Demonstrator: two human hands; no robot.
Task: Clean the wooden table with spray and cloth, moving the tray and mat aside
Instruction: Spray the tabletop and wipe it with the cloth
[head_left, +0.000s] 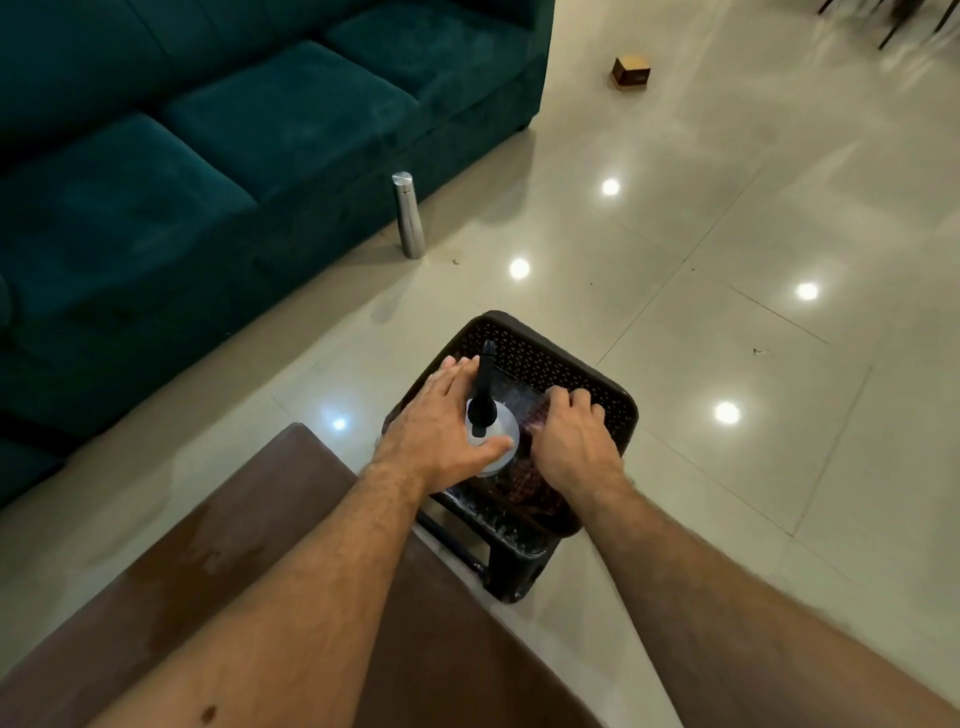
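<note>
A dark plastic stool (561, 364) with a perforated seat stands on the floor beyond the brown wooden table (249, 561). On the stool stands a white spray bottle (498, 431) with a black nozzle. My left hand (441, 421) wraps around the bottle's left side, thumb across its front. Beside the bottle lies a dark checked cloth (530, 483). My right hand (571, 441) rests on the cloth with curled fingers. The table surface shows damp patches. No tray or mat is visible.
A teal sofa (208, 156) fills the upper left. A steel bottle (409, 215) stands on the glossy tiled floor by the sofa's front. A small brown box (631, 71) lies on the floor far back. Chair legs (883, 21) show at top right.
</note>
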